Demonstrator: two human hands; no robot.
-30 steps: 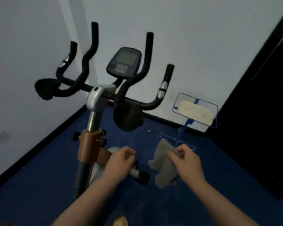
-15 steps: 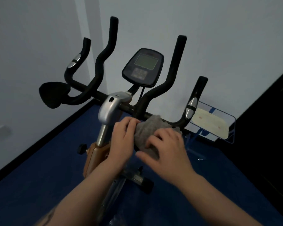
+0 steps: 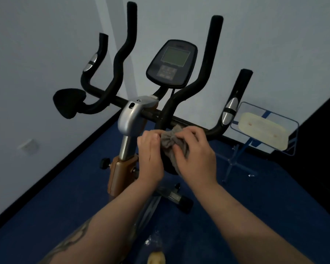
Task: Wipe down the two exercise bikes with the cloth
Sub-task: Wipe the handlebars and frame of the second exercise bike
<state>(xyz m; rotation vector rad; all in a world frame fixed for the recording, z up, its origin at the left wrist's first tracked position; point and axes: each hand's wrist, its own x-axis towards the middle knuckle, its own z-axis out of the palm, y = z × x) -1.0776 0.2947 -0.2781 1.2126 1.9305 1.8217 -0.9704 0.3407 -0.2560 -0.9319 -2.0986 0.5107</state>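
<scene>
both hands meet at frame centre, left hand (image 3: 151, 155) and right hand (image 3: 195, 155) bunching the grey cloth (image 3: 171, 141) over a black pad on the exercise bike (image 3: 131, 119). at right, a blue wire tray (image 3: 291, 138) holds a pale slab, maybe foam.

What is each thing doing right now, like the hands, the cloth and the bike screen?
left hand: fingers curled, holding the cloth
right hand: gripping the cloth
cloth: bunched up between both hands, over the black pad just under the handlebar
bike screen: blank, nothing showing
handlebar: upright, fixed on the silver post
blue stand: upright beside the bike, a pale pad lying on it
</scene>
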